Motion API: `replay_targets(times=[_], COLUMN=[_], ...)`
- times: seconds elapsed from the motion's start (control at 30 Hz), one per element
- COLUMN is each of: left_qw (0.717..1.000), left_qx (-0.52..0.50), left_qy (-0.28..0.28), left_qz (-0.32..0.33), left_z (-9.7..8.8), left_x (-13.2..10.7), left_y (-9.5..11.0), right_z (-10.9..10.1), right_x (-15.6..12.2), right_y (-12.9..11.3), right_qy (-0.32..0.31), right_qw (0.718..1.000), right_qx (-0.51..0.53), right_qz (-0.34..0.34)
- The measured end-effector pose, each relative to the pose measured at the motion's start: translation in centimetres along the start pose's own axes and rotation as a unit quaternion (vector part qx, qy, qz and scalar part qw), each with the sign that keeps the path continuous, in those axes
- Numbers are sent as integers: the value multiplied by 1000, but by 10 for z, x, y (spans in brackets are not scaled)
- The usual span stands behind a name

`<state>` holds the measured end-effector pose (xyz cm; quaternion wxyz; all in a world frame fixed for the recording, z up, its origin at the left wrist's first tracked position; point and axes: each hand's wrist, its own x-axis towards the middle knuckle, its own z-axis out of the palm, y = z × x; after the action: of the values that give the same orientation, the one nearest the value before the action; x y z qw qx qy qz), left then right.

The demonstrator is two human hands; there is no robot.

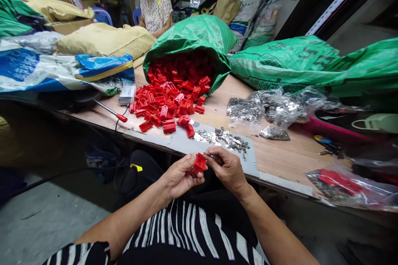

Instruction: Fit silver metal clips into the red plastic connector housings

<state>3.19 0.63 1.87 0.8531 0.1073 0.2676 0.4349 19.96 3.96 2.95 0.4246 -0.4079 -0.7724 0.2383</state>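
Note:
Between thumb and fingers, my left hand (182, 176) grips a red plastic housing (199, 163), its hollow side facing me. Close against its right side, my right hand (228, 167) is closed in a pinch; what its fingertips hold is too small and covered to name. Both hands are just off the table's front edge, above my lap. Beyond them lies a heap of the same red housings (164, 105), spilling from a green woven sack (192, 35). Small flat metal pieces (228, 138) are scattered on a grey mat (248, 155) to the right of the heap.
Clear bags of metal pieces (273, 109) and a green sack (286, 64) are at the right. A red-handled screwdriver (121, 118) lies on the left, near a blue-white sack (40, 68). A co-worker (155, 6) sits across the table. A black cable (77, 169) runs at my left.

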Motion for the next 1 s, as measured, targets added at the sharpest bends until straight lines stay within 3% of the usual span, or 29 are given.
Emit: replay_targets(times=[0.13, 0.23, 0.37, 0.6, 1.0], left_qw=[1000, 999, 999, 999, 999], left_qx=[8, 20, 33, 33, 45], left_qy=[-5, -9, -11, -12, -11], left_qz=[17, 32, 27, 29, 22], left_z=[0, 1, 0, -5, -4], left_x=[0, -1, -1, 0, 0], left_y=[1, -1, -4, -5, -6], right_z=[-4, -7, -8, -9, -16], right_x=[-4, -5, -4, -3, -7], right_y=[2, -1, -2, -2, -4], right_qy=[-27, -44, -37, -51, -115], right_qw=[998, 997, 997, 992, 992], right_qx=[-15, -39, -57, -49, -18], right_qz=[-46, -40, -39, -101, -45])
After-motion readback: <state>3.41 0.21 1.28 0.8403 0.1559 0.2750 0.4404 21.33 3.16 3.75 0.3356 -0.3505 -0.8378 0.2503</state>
